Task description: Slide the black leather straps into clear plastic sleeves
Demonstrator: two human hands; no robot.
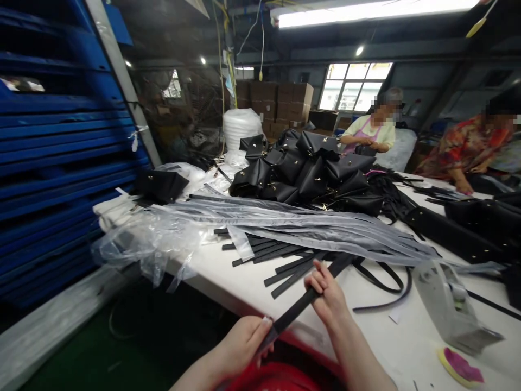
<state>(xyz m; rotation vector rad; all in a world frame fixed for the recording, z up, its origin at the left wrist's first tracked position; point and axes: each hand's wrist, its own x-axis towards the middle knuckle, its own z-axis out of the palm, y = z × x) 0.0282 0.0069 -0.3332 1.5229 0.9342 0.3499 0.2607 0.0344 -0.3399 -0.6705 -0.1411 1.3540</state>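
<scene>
A long flat black strap (293, 310) runs slantwise across the near edge of the table, held between both my hands. My left hand (249, 338) pinches its lower end, near my body. Higher up and to the right, my right hand (324, 288) is closed around the strap, which continues past it towards the pile. More black straps (280, 271) lie fanned out just beyond my hands. Clear plastic sleeves (285, 220) are spread over them in a long bundle. A looped black strap (385, 279) rests to the right of my right hand.
Black bags (301, 163) are heaped on the white table (228, 282). A tape dispenser (453, 309) and a pink-and-yellow pad (462, 366) are at the right. Crumpled clear plastic (150, 244) hangs over the left edge. Blue pallets (61, 163) stand left; two people work across the table.
</scene>
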